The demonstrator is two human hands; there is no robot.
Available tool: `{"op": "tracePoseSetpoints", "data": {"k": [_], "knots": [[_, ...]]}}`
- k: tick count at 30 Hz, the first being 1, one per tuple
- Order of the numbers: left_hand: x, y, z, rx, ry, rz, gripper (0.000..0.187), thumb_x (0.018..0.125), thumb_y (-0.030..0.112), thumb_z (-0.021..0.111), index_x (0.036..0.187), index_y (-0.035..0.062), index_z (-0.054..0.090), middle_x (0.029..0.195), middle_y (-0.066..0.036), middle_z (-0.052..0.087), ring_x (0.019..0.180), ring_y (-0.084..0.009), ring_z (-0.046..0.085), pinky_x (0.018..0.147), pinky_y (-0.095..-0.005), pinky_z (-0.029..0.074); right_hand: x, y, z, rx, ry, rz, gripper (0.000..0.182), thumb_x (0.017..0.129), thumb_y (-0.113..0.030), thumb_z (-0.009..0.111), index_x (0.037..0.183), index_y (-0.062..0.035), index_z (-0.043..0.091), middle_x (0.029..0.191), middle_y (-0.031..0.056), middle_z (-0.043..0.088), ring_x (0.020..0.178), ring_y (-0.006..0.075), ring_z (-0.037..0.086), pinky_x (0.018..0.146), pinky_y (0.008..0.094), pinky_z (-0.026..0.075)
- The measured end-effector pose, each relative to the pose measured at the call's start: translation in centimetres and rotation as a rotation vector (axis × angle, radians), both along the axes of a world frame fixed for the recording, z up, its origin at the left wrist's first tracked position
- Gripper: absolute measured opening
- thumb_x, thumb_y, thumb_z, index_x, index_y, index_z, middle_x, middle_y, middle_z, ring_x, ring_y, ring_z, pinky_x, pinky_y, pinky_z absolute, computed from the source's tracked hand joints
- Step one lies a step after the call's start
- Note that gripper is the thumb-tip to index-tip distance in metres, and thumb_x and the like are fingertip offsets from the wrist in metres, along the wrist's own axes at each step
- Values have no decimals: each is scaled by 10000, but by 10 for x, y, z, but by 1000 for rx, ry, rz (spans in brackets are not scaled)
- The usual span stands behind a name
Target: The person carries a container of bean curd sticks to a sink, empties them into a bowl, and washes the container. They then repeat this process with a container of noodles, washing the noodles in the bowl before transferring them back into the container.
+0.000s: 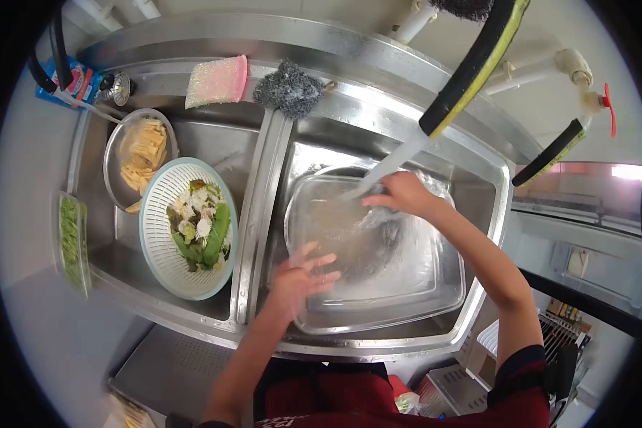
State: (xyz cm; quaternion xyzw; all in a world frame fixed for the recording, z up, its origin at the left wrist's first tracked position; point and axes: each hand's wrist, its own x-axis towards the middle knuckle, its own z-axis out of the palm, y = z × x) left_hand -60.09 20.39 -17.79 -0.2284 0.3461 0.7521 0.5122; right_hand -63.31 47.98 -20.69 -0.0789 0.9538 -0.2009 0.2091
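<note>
Water runs from a black and yellow hose (pixel 471 71) into a clear rectangular container (pixel 378 303) in the right sink basin. My right hand (pixel 401 194) is at the stream over the container's back part, its fingers curled; what they hold, if anything, cannot be made out. A dark, blurred shape shows in the container below that hand. My left hand (pixel 303 279), slightly blurred, is over the container's left edge with its fingers spread and nothing in it. A round metal rim shows behind the container.
The left basin holds a pale green colander (pixel 150 235) of vegetable scraps and a metal bowl (pixel 110 167) with yellowish strips. A pink sponge (pixel 217 80) and a dark scourer (pixel 289 89) lie on the back ledge. A tray of chopped greens (pixel 70 239) stands at the left.
</note>
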Motion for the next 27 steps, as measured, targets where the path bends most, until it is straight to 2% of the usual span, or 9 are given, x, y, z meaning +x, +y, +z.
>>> {"op": "tracePoseSetpoints", "data": {"k": [4,9,11,12,15,19,23,25,27], "knots": [[7,6,-4,48,-1,-49,714,587,30,428,1261,22,194,1134,-213,435,913,-331,536,735,-361,454,-12,-3,4,-299,6,93,441,690,-351,590,976,-31,493,648,163,557,667,304,571,631,373,439],[4,9,-3,0,40,-136,692,601,44,437,1254,12,210,1117,-203,452,904,-309,544,742,-350,445,-4,-2,1,-70,-304,38,432,687,-231,579,1060,-59,445,812,178,557,756,327,546,665,361,438],[11,24,-2,-20,95,-233,687,605,51,442,1251,4,213,1107,-200,461,899,-303,547,743,-347,445,-13,-33,-8,-255,125,107,451,690,-214,577,1092,-67,435,787,175,564,723,321,552,667,366,440],[12,25,-2,-27,70,-216,680,608,54,446,1247,-1,220,1094,-197,472,885,-298,553,740,-347,446,-15,-33,-12,-213,-12,65,443,691,-208,580,1092,-80,444,779,176,567,731,316,552,691,367,436],[13,6,3,-84,28,-100,667,610,52,451,1239,-9,237,1072,-192,487,857,-287,565,732,-347,446,3,-10,-27,-440,-143,14,446,684,-217,579,1090,-89,446,790,177,566,772,315,546,706,376,429],[12,-9,9,-209,140,-41,628,632,87,459,1223,-3,264,1067,-204,491,846,-334,566,720,-376,459,21,16,-34,-273,-272,-7,444,672,-253,591,1066,-85,474,799,172,567,795,319,539,703,379,426],[21,24,14,-213,163,-169,632,624,66,449,1224,-6,264,1069,-198,490,846,-319,567,735,-364,451,-4,-36,-25,-333,27,-89,403,670,-309,600,998,-85,532,792,148,572,783,299,540,692,375,425],[25,12,15,-190,156,-34,638,623,54,459,1227,-5,262,1073,-196,487,865,-304,560,753,-345,442,-2,-26,-29,-412,57,46,454,669,-356,614,1011,-76,514,814,167,562,717,301,548,659,370,430],[26,-3,26,-255,115,24,690,564,24,442,1229,-12,264,1082,-197,478,883,-303,550,764,-337,440,17,11,-25,-251,-159,-20,460,672,-328,638,1010,-56,485,816,151,569,609,285,556,591,321,441]]}}
